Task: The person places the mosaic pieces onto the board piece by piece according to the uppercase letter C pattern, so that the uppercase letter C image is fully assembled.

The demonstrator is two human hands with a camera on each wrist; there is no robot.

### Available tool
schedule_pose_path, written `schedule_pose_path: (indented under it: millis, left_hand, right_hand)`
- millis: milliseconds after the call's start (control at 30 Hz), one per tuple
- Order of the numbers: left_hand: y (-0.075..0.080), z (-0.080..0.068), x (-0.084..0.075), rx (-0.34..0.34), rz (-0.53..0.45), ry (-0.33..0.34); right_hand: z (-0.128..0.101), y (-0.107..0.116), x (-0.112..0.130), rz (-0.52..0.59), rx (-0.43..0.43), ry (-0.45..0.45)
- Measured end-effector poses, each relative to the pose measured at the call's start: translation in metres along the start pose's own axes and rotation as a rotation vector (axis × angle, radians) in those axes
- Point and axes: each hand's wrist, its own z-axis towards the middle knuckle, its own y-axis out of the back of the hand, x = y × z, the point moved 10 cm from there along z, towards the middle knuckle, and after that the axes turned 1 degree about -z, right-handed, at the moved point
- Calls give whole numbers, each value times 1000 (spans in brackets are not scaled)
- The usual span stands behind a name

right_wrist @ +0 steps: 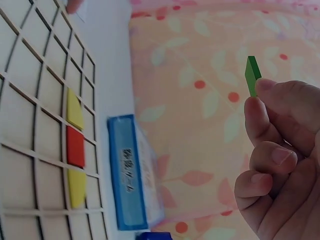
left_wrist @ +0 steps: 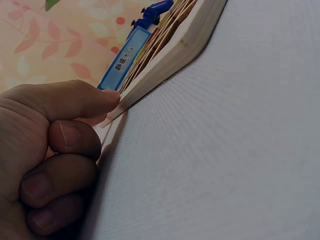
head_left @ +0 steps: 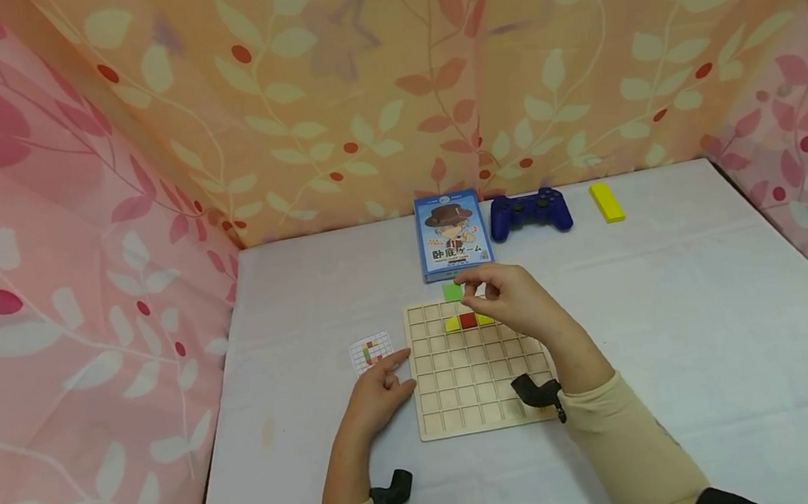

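My right hand (head_left: 509, 294) pinches a green square tile (right_wrist: 251, 75) between thumb and forefinger, held up above the far edge of the wooden grid board (head_left: 461, 423). Inside the board's far rows, a red square tile (head_left: 467, 320) sits between two yellow pieces (right_wrist: 76, 187) with a curved or slanted side. At the board's left edge, my left hand (head_left: 378, 398) touches the rim with straight forefinger and thumb, while its other fingers (left_wrist: 62, 175) are bent. A small pattern card (head_left: 359, 357) with a coloured grid lies left of the board, partly covered by the left hand.
Behind the board lies a blue game box (head_left: 455, 238), with a dark blue game controller (head_left: 530, 213) to its right. Farther right is a yellow block (head_left: 606, 202). Floral cloth (head_left: 328, 111) hangs along the back and both sides of the white table (head_left: 291, 315).
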Motion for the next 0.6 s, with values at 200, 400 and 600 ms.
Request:
schedule_pose_path:
  millis: [200, 400, 600]
  left_hand:
    - [0, 0, 0, 2, -3, 12]
    - [-1, 0, 1, 7, 1, 11]
    - [0, 1, 1, 6, 3, 4]
  right_hand:
    - [3, -23, -11, -9, 55, -32]
    - [-1, -38, -26, -7, 93, -85]
    - [-4, -47, -35, -22, 108, -98]
